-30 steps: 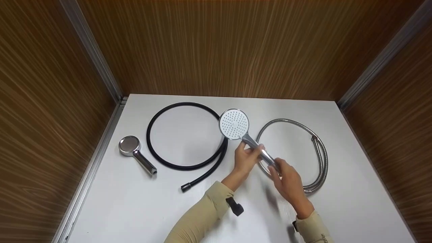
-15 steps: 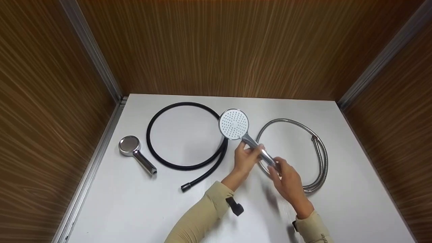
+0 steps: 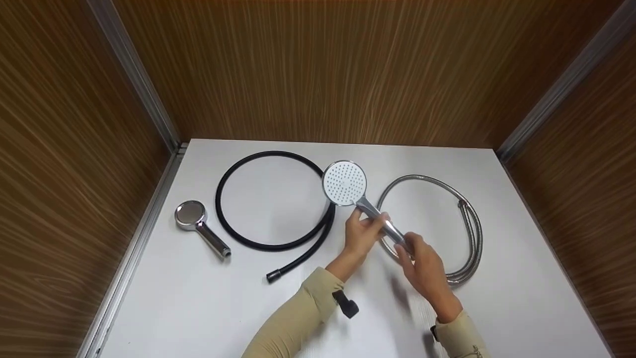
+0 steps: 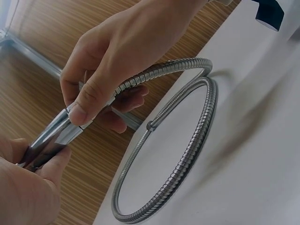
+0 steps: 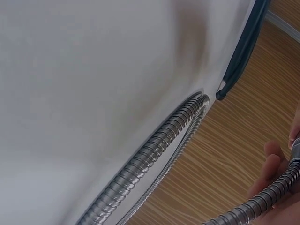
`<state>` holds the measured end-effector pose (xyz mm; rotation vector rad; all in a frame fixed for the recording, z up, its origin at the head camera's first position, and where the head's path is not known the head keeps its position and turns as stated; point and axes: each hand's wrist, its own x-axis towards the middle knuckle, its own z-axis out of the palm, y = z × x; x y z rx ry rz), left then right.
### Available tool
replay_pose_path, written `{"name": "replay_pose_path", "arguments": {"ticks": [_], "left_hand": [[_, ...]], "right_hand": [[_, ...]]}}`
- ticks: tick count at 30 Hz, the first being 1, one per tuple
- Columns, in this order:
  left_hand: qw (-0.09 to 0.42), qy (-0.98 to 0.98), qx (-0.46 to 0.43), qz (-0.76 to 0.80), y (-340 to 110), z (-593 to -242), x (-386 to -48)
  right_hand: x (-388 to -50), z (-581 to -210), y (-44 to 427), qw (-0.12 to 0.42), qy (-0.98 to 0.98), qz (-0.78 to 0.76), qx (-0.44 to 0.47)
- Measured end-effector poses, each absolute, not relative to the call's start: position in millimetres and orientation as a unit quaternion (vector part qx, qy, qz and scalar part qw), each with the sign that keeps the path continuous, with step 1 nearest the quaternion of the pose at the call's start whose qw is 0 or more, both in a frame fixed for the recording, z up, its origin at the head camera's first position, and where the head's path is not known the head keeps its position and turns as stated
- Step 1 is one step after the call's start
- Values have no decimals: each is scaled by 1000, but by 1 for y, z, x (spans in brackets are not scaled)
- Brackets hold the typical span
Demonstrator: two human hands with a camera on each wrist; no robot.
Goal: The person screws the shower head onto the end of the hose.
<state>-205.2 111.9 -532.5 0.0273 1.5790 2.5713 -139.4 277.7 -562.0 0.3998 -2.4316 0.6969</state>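
Observation:
In the head view a chrome shower head (image 3: 344,183) with a round white spray face is held above the table, face up and tilted. My left hand (image 3: 360,235) grips its handle below the face. At the handle's lower end, my right hand (image 3: 425,266) pinches the joint where the handle meets a flexible metal hose (image 3: 474,238). The left wrist view shows the right thumb and fingers around the end fitting, with the ribbed hose (image 4: 187,157) running from it and looping down to the table. The fitting's threads are hidden by the fingers.
A black hose (image 3: 271,247) lies coiled left of the hands, its end fitting (image 3: 274,276) toward the front. Farther left lies a second chrome shower head (image 3: 190,214). Wood-grain walls (image 3: 318,74) stand behind and on both sides of the white table (image 3: 208,308).

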Motion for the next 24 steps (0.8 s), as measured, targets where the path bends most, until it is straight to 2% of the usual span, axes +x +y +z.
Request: {"name": "replay_pose_path", "arguments": {"ticks": [18, 24], "left_hand": [[48, 524, 1, 850, 114, -531, -206], [63, 523, -4, 850, 113, -530, -206]], "right_hand": [[-141, -565, 278, 300, -906, 258, 151], [-140, -563, 278, 286, -911, 259, 145]]}}
